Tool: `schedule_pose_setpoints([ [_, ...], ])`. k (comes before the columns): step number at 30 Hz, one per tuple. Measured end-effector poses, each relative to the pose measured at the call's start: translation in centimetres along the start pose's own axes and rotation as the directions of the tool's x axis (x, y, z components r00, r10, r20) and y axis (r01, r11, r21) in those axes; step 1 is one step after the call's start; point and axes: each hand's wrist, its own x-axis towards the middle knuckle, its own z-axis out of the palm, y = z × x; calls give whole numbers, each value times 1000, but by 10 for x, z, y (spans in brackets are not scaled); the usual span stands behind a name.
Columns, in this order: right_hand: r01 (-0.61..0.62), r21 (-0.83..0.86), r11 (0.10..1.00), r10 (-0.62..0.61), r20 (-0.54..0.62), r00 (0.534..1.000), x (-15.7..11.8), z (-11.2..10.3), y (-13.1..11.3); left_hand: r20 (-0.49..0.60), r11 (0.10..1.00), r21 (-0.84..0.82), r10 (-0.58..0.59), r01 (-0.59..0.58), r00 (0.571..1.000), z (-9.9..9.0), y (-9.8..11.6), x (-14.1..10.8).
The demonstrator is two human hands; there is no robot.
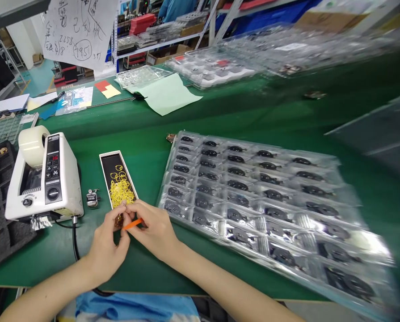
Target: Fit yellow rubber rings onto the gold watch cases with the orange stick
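Left hand (106, 250) pinching a small brown part (119, 220) over the bench (142, 277); right hand (154, 230) pinching an orange stick (133, 223)
Yellow rubber bands (122, 190) lying in a black box (106, 179) at 12 o'clock; tape dispenser (44, 176) sitting at 9; blister tray (263, 210) at 3

Head camera looks forward, down across the workbench (253, 107).
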Motion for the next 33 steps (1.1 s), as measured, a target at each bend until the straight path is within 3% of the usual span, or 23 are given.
schedule_pose_setpoints([
  [5,24,159,987,-24,-6,1000,2,-4,-4,-28,995,-21,-94,94,995,-5,-4,8],
  [8,-203,276,940,197,48,979,6,-10,-3,-104,991,-67,-126,120,986,-11,-6,15],
  [11,-477,342,810,465,122,877,11,-15,5,-165,984,-129,-147,126,975,-15,-5,20],
  [13,-567,363,739,546,170,821,13,-15,12,-172,978,-162,-160,133,972,-16,-3,20],
  [19,-613,346,710,576,216,789,15,-13,14,-150,968,-214,-168,134,974,-16,-2,18],
  [23,-544,340,767,491,234,839,18,-30,1,-137,959,-246,-181,143,974,-18,-4,19],
  [26,-392,165,905,382,89,920,23,-63,7,-134,952,-260,-202,162,970,-20,-5,19],
  [28,-290,-109,951,293,8,956,26,-94,26,-132,950,-266,-206,166,970,-21,-4,19],
  [29,-267,-289,919,278,-2,961,27,-111,38,-131,949,-267,-207,167,969,-21,-3,19],
  [30,-272,-485,831,318,13,948,28,-128,52,-131,950,-266,-206,166,970,-22,-2,18],
  [31,-280,-668,690,417,51,907,28,-144,65,-131,951,-262,-202,162,971,-22,0,17],
  [33,-274,-772,573,528,92,844,28,-170,87,-128,958,-247,-184,148,975,-22,1,15],
])
